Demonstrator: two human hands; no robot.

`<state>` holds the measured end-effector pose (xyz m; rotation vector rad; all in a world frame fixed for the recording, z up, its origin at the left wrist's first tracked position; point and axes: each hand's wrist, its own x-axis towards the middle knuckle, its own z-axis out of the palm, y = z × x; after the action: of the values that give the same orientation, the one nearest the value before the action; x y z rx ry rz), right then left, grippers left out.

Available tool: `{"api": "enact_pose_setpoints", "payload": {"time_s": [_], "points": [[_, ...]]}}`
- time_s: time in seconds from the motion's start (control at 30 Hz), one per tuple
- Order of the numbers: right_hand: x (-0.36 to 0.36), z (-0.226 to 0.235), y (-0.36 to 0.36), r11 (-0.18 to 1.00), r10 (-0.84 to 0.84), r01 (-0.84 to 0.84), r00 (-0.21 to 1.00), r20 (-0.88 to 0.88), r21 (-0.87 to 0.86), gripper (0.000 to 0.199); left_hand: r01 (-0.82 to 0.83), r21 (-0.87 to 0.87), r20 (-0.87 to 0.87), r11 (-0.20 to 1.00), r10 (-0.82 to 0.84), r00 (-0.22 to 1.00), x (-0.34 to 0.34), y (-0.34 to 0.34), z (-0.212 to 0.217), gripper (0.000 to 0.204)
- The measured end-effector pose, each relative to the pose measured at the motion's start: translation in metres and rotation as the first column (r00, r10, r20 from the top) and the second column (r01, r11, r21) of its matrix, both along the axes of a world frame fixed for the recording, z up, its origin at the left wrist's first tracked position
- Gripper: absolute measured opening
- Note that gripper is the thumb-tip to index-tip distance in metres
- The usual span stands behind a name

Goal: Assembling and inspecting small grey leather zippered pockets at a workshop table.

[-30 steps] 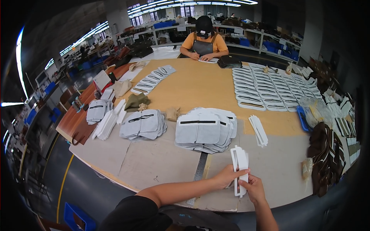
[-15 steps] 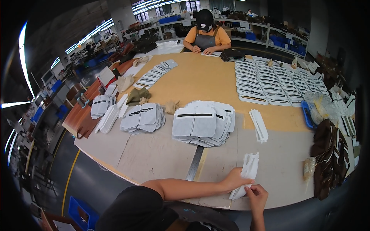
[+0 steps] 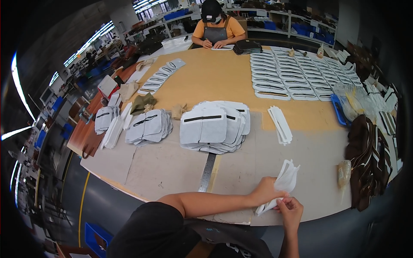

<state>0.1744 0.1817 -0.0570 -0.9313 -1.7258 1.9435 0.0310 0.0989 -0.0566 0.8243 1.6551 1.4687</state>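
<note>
Near the front edge of the table, a bundle of white paper-like strips (image 3: 287,176) is between my two hands. My left hand (image 3: 264,190) wraps round its middle, with the strips fanning out above and sticking out below. The fingers of my right hand (image 3: 291,210) pinch the lower part of the bundle, close under the left. Farther off lies another small set of white strips (image 3: 280,124), untouched. To the left of it stands a stack of pale grey panels (image 3: 203,131) with dark slots, tied with thin cord.
Smaller panel stacks (image 3: 148,125) stand at the left. Rows of slotted white pieces (image 3: 271,81) cover the far right. A blue tray (image 3: 340,111), dark brown material (image 3: 365,165) and a glue-like bottle (image 3: 343,173) lie right. A metal ruler (image 3: 207,172) lies in front. A co-worker (image 3: 217,32) sits opposite.
The view has shifted, so the table appears slightly higher and more to the left. The strips' upper ends are more spread and bent to the right; both hands still hold them.
</note>
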Motion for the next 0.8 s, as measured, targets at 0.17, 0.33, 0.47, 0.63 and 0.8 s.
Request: {"api": "enact_pose_setpoints", "payload": {"time_s": [0.17,0.33,0.47,0.63,0.8], "points": [[-0.001,-0.002,0.004,0.999,0.021,-0.022,0.999,-0.024,-0.027,0.010,-0.073,0.038,0.073,0.997,0.070,0.995,0.000,0.001,-0.007,0.028],[0.007,-0.007,0.007,0.990,0.109,-0.109,0.994,-0.008,-0.093,0.008,0.028,0.052,0.102,0.998,-0.033,0.994,0.004,0.004,-0.007,0.030],[0.009,-0.007,0.013,0.985,0.133,-0.134,0.991,-0.010,-0.112,0.007,0.061,0.018,0.110,0.998,-0.062,0.992,0.000,0.001,0.001,0.035],[0.028,0.005,0.038,0.949,-0.154,0.082,0.963,-0.222,-0.303,0.007,0.171,-0.094,0.204,0.981,-0.149,0.968,-0.020,0.001,0.013,0.041],[0.064,0.019,0.095,0.948,-0.298,0.215,0.856,-0.422,-0.234,0.013,0.082,-0.222,0.274,0.972,-0.019,0.962,-0.054,-0.024,0.006,0.044]]}}
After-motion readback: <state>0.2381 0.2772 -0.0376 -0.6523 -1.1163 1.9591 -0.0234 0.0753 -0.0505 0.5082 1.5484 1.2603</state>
